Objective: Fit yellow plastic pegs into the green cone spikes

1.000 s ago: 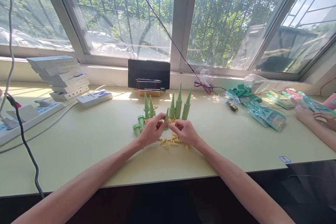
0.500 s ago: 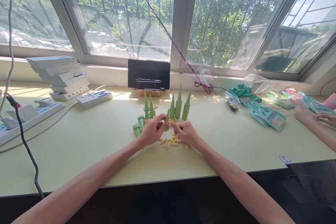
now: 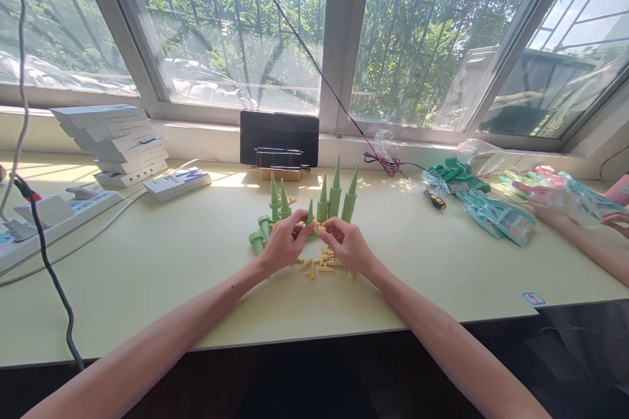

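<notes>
i see both hands meeting just in front of the black tablet, over the table. left hand has its fingers closed around a small green cone, tip up. right hand pinches a yellow peg against the cone's base. loose pegs lie nearer me than the hands. taller cones stand upright between hands and tablet. another person's hand is far right of the tablet, by bagged packs.
</notes>
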A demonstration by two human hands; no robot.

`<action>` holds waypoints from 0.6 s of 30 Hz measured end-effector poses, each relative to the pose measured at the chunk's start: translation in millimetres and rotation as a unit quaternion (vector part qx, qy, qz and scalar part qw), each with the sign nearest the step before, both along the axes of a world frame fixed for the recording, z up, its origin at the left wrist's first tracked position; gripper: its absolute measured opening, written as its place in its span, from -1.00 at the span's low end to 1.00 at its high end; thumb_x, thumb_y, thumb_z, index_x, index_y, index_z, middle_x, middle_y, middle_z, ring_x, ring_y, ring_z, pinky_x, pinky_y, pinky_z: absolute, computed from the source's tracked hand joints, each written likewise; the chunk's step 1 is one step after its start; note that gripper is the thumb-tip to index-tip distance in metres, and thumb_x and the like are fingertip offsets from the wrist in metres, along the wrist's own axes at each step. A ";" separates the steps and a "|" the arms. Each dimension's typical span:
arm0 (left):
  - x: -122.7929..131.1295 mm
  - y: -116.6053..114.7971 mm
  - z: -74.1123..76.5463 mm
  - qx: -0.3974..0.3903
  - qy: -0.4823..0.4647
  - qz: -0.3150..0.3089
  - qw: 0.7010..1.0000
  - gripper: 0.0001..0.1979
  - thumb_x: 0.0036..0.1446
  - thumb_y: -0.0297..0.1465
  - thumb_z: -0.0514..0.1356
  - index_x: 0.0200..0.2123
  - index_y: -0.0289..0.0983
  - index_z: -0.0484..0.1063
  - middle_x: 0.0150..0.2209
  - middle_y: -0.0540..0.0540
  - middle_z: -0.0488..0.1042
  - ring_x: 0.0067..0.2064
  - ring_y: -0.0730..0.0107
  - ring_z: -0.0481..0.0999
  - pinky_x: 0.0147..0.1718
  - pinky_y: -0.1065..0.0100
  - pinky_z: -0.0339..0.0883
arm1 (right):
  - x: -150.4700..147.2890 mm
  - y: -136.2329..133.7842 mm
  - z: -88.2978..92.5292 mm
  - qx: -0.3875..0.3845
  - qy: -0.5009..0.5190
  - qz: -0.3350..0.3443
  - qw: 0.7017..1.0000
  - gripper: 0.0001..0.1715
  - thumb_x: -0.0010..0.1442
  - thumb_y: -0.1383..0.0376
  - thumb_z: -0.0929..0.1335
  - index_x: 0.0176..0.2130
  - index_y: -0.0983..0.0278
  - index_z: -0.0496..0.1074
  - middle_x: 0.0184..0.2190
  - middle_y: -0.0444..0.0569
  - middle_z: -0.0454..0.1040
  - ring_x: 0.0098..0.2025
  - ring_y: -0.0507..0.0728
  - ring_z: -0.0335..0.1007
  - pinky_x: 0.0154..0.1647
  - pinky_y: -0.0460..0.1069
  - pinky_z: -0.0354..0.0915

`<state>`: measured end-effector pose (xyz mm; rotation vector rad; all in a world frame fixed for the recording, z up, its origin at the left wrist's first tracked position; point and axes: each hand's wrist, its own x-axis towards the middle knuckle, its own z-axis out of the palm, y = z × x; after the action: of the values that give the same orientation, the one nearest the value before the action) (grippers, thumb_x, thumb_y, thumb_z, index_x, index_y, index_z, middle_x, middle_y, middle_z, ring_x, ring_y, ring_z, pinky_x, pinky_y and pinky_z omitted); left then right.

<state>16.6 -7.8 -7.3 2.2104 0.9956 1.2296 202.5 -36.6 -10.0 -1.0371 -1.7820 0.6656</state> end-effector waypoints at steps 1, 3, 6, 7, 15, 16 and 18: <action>0.2 -0.6 0.7 -0.001 0.003 -0.001 1.000 -0.83 0.29 -0.26 0.10 -0.22 -0.23 0.33 -0.59 0.11 0.17 -0.62 0.57 0.08 -0.62 0.48 0.02 | 0.1 0.5 -0.5 0.002 -0.001 0.000 1.000 -0.70 0.26 0.06 0.31 -0.28 0.25 0.37 -0.50 -0.15 0.35 -0.52 0.01 0.16 -0.51 -0.09 0.13; 0.5 -2.0 2.2 -0.001 0.008 -0.005 1.000 -0.84 0.29 -0.26 0.10 -0.23 -0.23 0.32 -0.61 0.14 0.12 -0.62 0.58 0.02 -0.63 0.49 -0.01 | 0.3 1.4 -1.8 0.006 -0.004 0.000 1.000 -0.70 0.27 0.07 0.29 -0.31 0.25 0.37 -0.52 -0.16 0.33 -0.52 0.01 0.14 -0.52 -0.09 0.12; 0.7 -3.3 3.4 0.006 0.013 -0.009 1.000 -0.85 0.29 -0.27 0.09 -0.23 -0.23 0.31 -0.62 0.16 0.08 -0.62 0.58 -0.01 -0.63 0.50 -0.03 | 0.5 2.5 -3.9 0.010 -0.011 0.001 1.000 -0.68 0.30 0.09 0.26 -0.37 0.25 0.35 -0.57 -0.18 0.28 -0.53 0.00 0.11 -0.51 -0.09 0.10; 0.6 -3.4 3.3 0.009 0.016 -0.009 1.000 -0.85 0.29 -0.27 0.09 -0.23 -0.23 0.31 -0.63 0.16 0.07 -0.62 0.58 -0.01 -0.63 0.50 -0.03 | 0.5 2.9 -4.7 0.010 -0.015 0.000 1.000 -0.65 0.31 0.09 0.25 -0.40 0.25 0.34 -0.58 -0.19 0.26 -0.54 0.00 0.10 -0.50 -0.09 0.09; -1.3 -1.0 -1.0 0.017 0.029 -0.018 0.999 -0.85 0.30 -0.29 0.08 -0.23 -0.25 0.29 -0.58 0.13 0.15 -0.60 0.59 0.04 -0.60 0.52 0.01 | 1.0 7.5 -10.1 0.014 -0.030 0.001 0.999 -0.49 0.36 0.04 0.18 -0.51 0.27 0.27 -0.63 -0.19 0.22 -0.57 -0.02 0.11 -0.49 -0.09 0.08; -1.4 -1.0 -1.1 0.015 0.031 -0.018 0.999 -0.86 0.30 -0.29 0.08 -0.24 -0.25 0.28 -0.57 0.13 0.16 -0.59 0.59 0.05 -0.60 0.52 0.02 | 0.9 8.0 -10.3 0.017 -0.030 0.003 0.999 -0.48 0.37 0.04 0.18 -0.51 0.27 0.26 -0.63 -0.19 0.23 -0.57 -0.02 0.11 -0.48 -0.09 0.08; -1.4 -1.3 -0.7 0.014 0.032 -0.018 0.999 -0.86 0.30 -0.29 0.08 -0.25 -0.25 0.27 -0.56 0.12 0.16 -0.59 0.59 0.07 -0.60 0.52 0.03 | 0.8 8.4 -10.5 0.019 -0.030 0.004 0.999 -0.46 0.37 0.03 0.17 -0.53 0.27 0.26 -0.63 -0.18 0.24 -0.57 -0.02 0.11 -0.47 -0.09 0.08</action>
<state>15.2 -9.1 -8.1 2.2923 0.9655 1.1703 203.3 -28.2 -20.5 -1.0347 -1.8453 0.6100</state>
